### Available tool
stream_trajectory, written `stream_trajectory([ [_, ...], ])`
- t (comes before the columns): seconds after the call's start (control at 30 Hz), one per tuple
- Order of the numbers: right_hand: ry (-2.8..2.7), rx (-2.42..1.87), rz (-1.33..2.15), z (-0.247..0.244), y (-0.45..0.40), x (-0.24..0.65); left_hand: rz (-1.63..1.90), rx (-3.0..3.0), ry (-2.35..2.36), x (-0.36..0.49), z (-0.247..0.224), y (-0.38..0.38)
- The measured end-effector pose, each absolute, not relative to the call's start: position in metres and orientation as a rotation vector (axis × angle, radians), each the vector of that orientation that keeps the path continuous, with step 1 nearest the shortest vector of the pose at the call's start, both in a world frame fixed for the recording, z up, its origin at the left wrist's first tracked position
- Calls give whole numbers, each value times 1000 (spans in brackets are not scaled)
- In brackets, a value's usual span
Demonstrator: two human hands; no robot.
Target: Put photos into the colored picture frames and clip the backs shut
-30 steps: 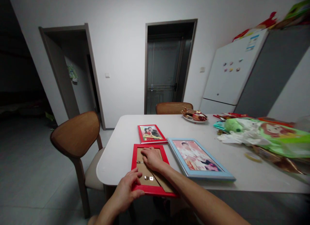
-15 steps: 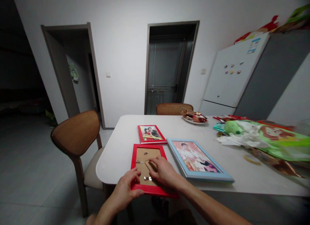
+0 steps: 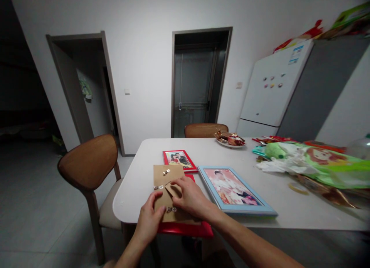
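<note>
A brown backing board (image 3: 165,180) with small metal clips is raised and slightly turned over a red picture frame (image 3: 187,230) at the table's front edge. My right hand (image 3: 189,196) pinches the board's fold-out stand flap between thumb and fingers. At the board's left edge, my left hand (image 3: 148,218) grips it, thumb near the lower clip. Most of the red frame's inside is hidden under the board. Just behind lies a second red picture frame (image 3: 179,159) with a photo of two people, and to the right a larger light-blue picture frame (image 3: 245,210) with a pink-toned photo.
On the white table (image 3: 138,175), a plate of food (image 3: 231,139) sits at the back. Green bags and crumpled tissue (image 3: 289,160) pile up on the right near a roll of tape (image 3: 297,188). Wooden chairs stand left (image 3: 89,160) and behind (image 3: 205,130).
The backing board has come up out of the red frame and shifted a little left, with both hands on it. The camera view has tilted and moved slightly.
</note>
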State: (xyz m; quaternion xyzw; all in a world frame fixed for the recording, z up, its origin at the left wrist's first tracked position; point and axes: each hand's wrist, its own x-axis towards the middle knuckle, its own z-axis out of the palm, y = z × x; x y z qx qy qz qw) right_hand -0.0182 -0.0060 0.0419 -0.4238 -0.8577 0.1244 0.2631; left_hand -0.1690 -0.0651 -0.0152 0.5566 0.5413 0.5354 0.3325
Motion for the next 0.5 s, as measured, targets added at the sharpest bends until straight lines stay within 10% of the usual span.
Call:
stream_trajectory([
  [0.5,-2375,-1588,268,2,14,35,1370,1032,1577,-276,-1,-80],
])
